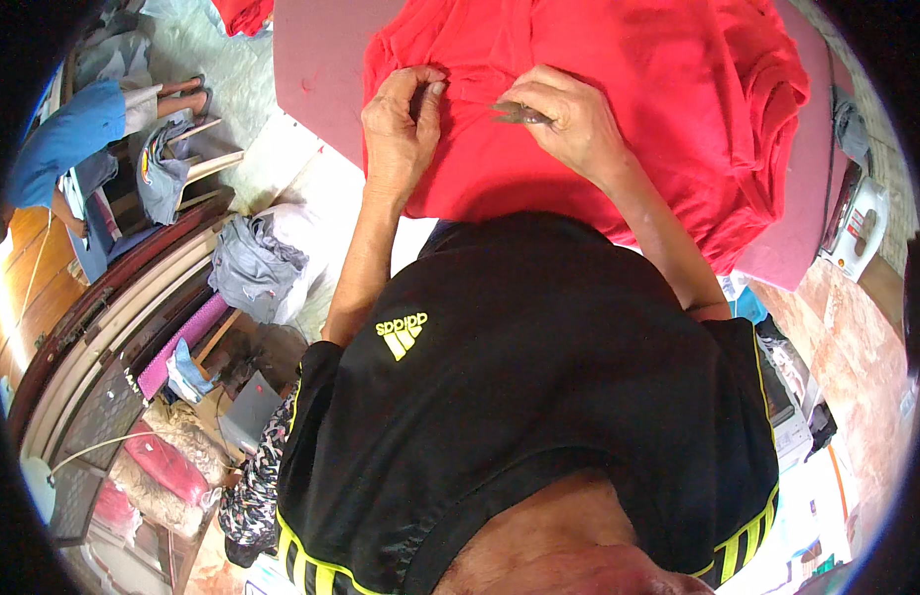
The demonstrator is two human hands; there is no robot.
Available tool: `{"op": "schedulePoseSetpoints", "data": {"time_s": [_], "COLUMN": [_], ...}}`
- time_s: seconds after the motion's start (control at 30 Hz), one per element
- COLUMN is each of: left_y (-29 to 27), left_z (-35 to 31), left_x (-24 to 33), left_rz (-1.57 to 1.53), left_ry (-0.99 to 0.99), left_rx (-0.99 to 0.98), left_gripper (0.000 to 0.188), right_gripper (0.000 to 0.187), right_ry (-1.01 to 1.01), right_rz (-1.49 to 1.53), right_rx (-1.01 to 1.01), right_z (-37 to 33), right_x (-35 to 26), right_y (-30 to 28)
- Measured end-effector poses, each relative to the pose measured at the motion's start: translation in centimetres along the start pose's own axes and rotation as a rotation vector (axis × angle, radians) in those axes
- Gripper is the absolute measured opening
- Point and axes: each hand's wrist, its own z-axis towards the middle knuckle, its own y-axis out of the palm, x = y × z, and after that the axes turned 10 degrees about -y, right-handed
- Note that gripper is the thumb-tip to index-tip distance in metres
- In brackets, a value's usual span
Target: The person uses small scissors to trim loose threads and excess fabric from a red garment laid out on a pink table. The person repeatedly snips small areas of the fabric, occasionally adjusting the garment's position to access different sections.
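A red garment, which looks like a shirt, lies spread over the mauve tabletop and drapes over its near edge. My left hand is closed in a pinch on the cloth beside a seam, thumb against the fingertips. Across from it, my right hand holds small dark metal thread snips with the blades pointing left, just above the fabric. The fingers of that hand wrap round the handle. Whether any loose thread lies between the hands is too small to tell.
An iron stands at the table's right edge, with a grey cloth beyond it. A person in a blue top is at the far left. Grey clothes are heaped on the left, near long stacked rails.
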Motion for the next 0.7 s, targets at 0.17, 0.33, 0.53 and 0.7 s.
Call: {"op": "schedulePoseSetpoints", "data": {"time_s": [0.17, 0.33, 0.53, 0.7], "left_y": [-0.4, -1.0, -0.5, 0.4], "left_z": [0.0, 0.2, 0.3, 0.4], "left_x": [-0.4, -1.3, -0.4, -1.0], "left_rz": [-0.042, -0.122, -0.046, 0.050], "left_ry": [-0.002, -0.036, 0.052, 0.186], "left_rx": [-0.062, -0.132, -0.134, -0.080], "left_gripper": [0.013, 0.013, 0.010, 0.012], "right_gripper": [0.020, 0.019, 0.033, 0.033], "right_ry": [-0.094, -0.115, -0.096, -0.112], "right_rz": [-0.082, -0.067, -0.077, -0.097], "right_rx": [0.002, 0.020, -0.005, 0.004], "right_z": [-0.7, -0.7, -0.7, -0.8], "right_x": [0.0, 0.1, -0.1, 0.0], "right_y": [0.5, 0.7, 0.4, 0.5]}}
